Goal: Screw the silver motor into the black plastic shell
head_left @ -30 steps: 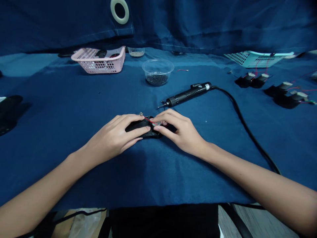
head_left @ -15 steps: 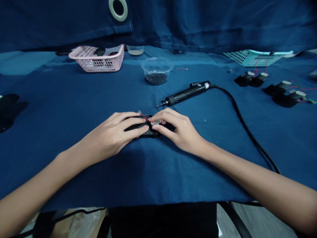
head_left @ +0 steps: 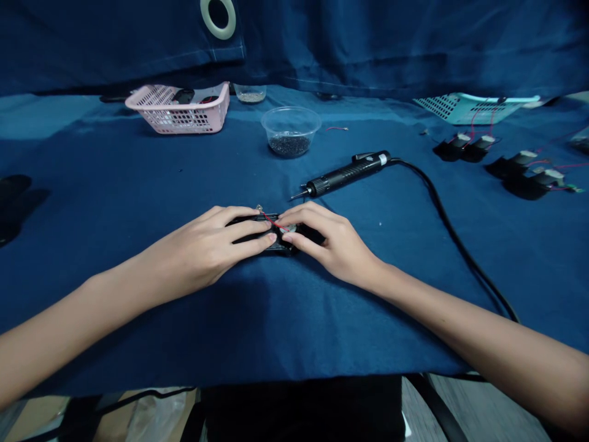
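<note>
Near the middle of the table lies a black plastic casing (head_left: pixel 281 248), partly covered by my fingers. My left hand (head_left: pixel 209 242) reaches over its left part, fingers bent down and gripping it. A thin red wire (head_left: pixel 272 221) runs past the left fingertips towards a small metal contact (head_left: pixel 259 209) at the casing's far side. On the right, my right hand (head_left: pixel 335 239) pinches a small grey-white motor-like part (head_left: pixel 289 229) between thumb and fingers, set in the casing. The fingers hide much of that part.
Behind my hands lies a black electric screwdriver (head_left: pixel 347 175), its cable curving right. Further back stand a clear bowl of dark screws (head_left: pixel 291 132), a pink basket (head_left: pixel 184 116) and a green basket (head_left: pixel 478 110). Several black parts with wired motors (head_left: pixel 529 169) sit at the right.
My hands stay almost in place on the casing and the grey-white part. My left forearm has shifted slightly left and up. The camera view has moved a little.
</note>
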A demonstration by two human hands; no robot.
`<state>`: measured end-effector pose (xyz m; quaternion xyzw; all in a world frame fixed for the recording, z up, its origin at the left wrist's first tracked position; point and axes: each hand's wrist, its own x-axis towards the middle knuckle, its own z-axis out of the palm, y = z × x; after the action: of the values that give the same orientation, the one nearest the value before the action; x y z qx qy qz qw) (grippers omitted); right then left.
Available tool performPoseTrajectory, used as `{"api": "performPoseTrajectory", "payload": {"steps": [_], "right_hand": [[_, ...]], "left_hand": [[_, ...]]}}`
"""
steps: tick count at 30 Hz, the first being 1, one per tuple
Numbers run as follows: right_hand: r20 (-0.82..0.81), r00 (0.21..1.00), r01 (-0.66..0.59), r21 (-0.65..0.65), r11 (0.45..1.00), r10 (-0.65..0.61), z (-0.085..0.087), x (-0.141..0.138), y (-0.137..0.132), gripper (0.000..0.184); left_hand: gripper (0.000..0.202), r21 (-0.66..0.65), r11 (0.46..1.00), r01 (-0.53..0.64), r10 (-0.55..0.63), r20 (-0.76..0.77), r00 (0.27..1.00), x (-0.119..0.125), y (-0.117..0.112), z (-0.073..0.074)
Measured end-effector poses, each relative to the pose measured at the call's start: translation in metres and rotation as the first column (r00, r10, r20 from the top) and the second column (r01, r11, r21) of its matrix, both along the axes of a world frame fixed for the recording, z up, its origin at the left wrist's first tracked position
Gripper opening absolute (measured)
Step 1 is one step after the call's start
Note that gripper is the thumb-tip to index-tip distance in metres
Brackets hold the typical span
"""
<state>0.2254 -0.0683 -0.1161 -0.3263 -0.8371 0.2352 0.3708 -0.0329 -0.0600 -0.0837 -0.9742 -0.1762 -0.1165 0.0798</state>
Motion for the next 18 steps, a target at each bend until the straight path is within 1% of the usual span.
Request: {"api": "performPoseTrajectory", "payload": {"steps": [4, 7, 12, 14, 16, 18], "right_hand": [[0.004, 1.0, -0.001, 0.002, 1.0, 0.001, -0.0009, 0.0007, -0.0002, 0.02], [0.003, 1.0, 0.004, 0.001, 1.0, -0.004, -0.0026, 0.0011, 0.0001, 0.02], [-0.004, 1.0, 0.008, -0.002, 1.0, -0.008, -0.0031, 0.001, -0.0002, 0.021], [0.01, 1.0, 0.029, -0.002, 1.0, -0.029, -0.0026, 0.0008, -0.0008, 0.022], [0.027, 0.999, 0.043, -0.011, 0.999, -0.043, -0.0024, 0.0005, -0.0011, 0.025], [0.039, 0.999, 0.022, -0.029, 0.999, -0.021, -0.0028, 0.0002, -0.0006, 0.036]], "left_hand": [[0.046, -0.009, 1.0, 0.015, -0.016, -0.029, 0.999, 0.0013, 0.0004, 0.0055], [0.044, -0.026, 1.0, 0.005, -0.006, -0.047, 0.999, 0.0019, 0.0001, 0.0079], [0.045, -0.02, 1.0, -0.011, 0.01, -0.049, 0.999, 0.0, -0.0004, 0.0054], [0.045, -0.014, 1.0, -0.015, 0.014, -0.053, 0.999, -0.0007, -0.0006, 0.0036], [0.044, -0.011, 1.0, -0.016, 0.015, -0.048, 0.999, -0.0008, -0.001, 0.0021], [0.042, -0.008, 1.0, -0.007, 0.007, -0.027, 1.0, -0.0005, -0.0016, 0.001]]}}
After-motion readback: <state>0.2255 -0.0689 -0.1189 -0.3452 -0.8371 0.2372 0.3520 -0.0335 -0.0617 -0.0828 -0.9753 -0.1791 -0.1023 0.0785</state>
